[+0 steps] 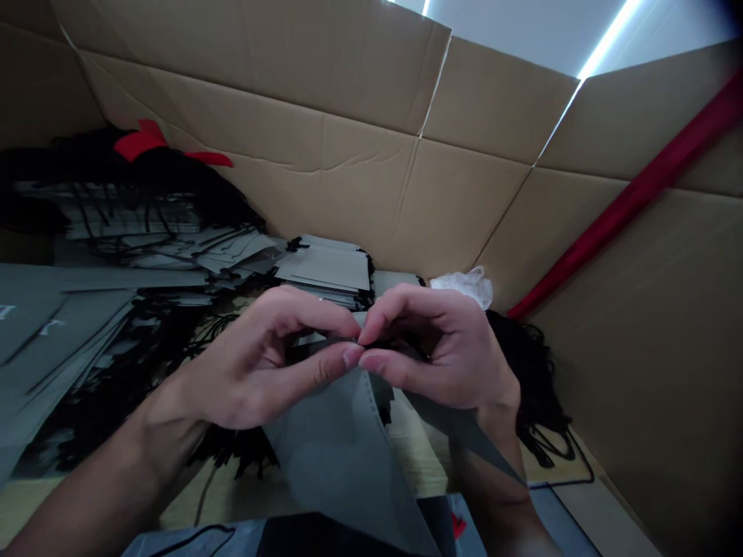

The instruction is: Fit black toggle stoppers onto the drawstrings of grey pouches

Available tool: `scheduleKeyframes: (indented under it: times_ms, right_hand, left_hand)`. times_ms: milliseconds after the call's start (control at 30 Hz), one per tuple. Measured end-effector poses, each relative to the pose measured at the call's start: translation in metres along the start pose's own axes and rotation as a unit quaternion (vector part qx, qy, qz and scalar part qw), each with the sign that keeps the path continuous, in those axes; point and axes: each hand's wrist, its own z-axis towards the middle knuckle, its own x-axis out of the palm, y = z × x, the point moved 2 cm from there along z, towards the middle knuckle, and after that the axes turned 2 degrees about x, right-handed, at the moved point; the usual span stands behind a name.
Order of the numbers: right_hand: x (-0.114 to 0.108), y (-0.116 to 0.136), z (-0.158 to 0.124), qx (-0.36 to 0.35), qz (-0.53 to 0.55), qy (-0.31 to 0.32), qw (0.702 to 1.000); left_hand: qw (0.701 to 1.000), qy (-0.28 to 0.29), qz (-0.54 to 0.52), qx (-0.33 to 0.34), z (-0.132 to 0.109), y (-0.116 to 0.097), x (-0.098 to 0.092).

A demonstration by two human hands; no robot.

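My left hand [255, 360] and my right hand [446, 344] meet fingertip to fingertip in the middle of the view. Both are closed in a pinch, thumbs against forefingers, over a thin black cord [383, 346] that is mostly hidden by the fingers. Below them hangs a grey paper bag [342, 449], its top edge at my left thumb. A dotted line runs down along one edge of it. Another grey flap slants down beneath my right hand, over the forearm.
On the left lie flat grey bags [35, 325] with white lettering and many black cords [139, 363]. Behind stands a stack of grey bags [328, 263], beside crumpled clear plastic [464, 286]. Black cords [528, 379] lie right. Cardboard walls [348, 178] enclose the table, with a red strip [627, 201].
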Motion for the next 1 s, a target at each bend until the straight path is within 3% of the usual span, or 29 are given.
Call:
scheduleKeyframes:
  times_ms: [100, 267, 400, 533, 800, 1000]
  right_hand:
    - [0.003, 0.000, 0.002, 0.011, 0.025, -0.008, 1.000]
    - [0.003, -0.002, 0.004, -0.017, 0.031, -0.020, 0.999]
    - [-0.005, 0.001, 0.000, -0.035, 0.021, -0.021, 0.999]
    - [-0.012, 0.004, -0.004, -0.008, -0.022, -0.066, 0.998]
    - [-0.002, 0.006, -0.001, -0.036, -0.078, -0.109, 0.990]
    - [-0.003, 0.007, 0.000, -0.015, -0.040, -0.126, 0.991]
  left_hand:
    - [1.000, 0.011, -0.020, -0.007, -0.004, 0.005, 0.001]
    - [0.999, -0.048, -0.019, 0.012, -0.011, 0.012, 0.002]
    - [1.000, -0.024, 0.008, -0.003, -0.009, 0.007, -0.002]
    - [1.000, -0.016, 0.009, -0.004, -0.007, 0.003, -0.007]
    - [1.000, -0.007, -0.005, -0.012, -0.006, 0.002, -0.002]
    - [0.999, -0.023, -0.026, -0.003, -0.005, 0.003, -0.002]
